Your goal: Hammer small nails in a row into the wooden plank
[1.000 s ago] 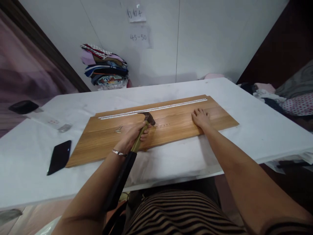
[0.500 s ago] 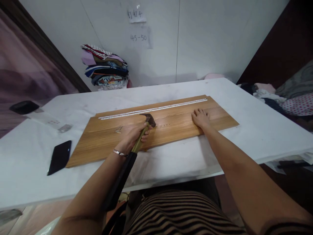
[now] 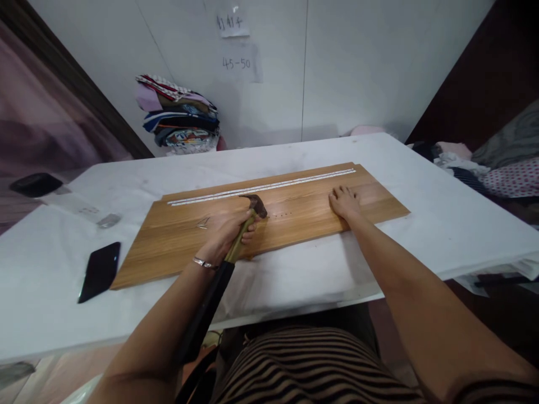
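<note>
My left hand [image 3: 229,231] is closed around the shaft of a claw hammer [image 3: 236,247], high up near its head. The dark metal head is over the middle of a wood-grain board [image 3: 309,196]; whether it touches the surface I cannot tell. Its black grip runs back beneath my left forearm. To the right of the head, a short row of small nails [image 3: 283,214] shows in the board. Several loose nails [image 3: 202,223] lie left of my left hand. My right hand [image 3: 344,202] rests on the board's right part, fingers spread, holding nothing.
Two white strips [image 3: 261,188] run along the board's far side. A black phone [image 3: 100,272] lies left of the board on the white table [image 3: 261,289]. Folded clothes [image 3: 181,115] are stacked against the wall. A dark object [image 3: 36,184] is at the table's left edge.
The view has shifted very slightly, so everything appears a little further left. Both hands and the hammer keep their places over the board.
</note>
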